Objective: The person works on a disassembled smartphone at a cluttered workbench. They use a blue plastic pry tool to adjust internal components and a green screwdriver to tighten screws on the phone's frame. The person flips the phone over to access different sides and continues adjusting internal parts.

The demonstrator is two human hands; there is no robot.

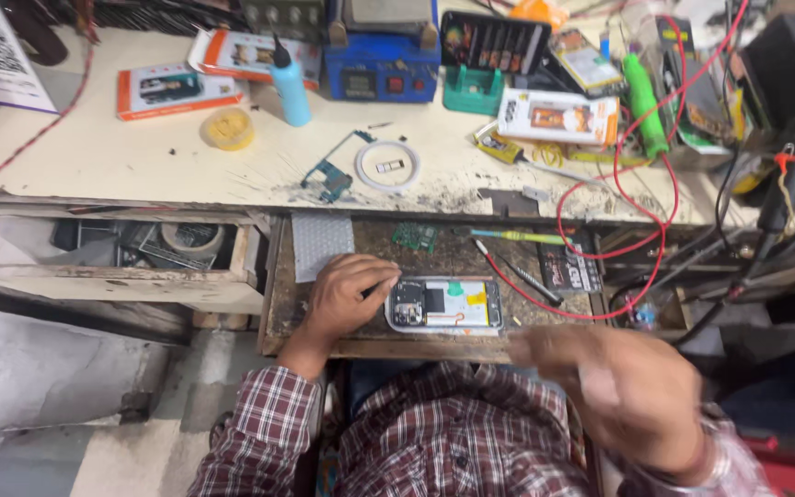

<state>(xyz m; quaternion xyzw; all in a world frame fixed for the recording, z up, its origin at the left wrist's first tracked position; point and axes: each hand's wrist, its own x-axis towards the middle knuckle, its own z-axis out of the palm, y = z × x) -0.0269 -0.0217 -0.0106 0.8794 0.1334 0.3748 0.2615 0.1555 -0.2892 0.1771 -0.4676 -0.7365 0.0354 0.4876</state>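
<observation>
A person in a red and white checked shirt is sitting at a cluttered repair bench, seen from above. An opened smartphone with its back cover removed [444, 306], showing a dark circuit board and a yellow-labelled battery, is lying flat on a worn wooden pull-out shelf [278, 313] near the person. The left hand [347, 293] is resting on the shelf at the phone's left end, fingers curled and touching its edge, steadying it. The right hand [623, 391] is hovering nearer the viewer, to the right of the phone and apart from it; it is blurred, so I cannot tell whether it is clenched, slack or gripping anything. A red wire [660, 198] is looping across the right side of the bench. Farther away, on the pale benchtop [94, 156], a light blue squeeze bottle with a black nozzle [291, 87] is standing left of a blue box-shaped machine [382, 69]. A white ring [387, 166] is lying just right of a small bare circuit board [331, 173].
</observation>
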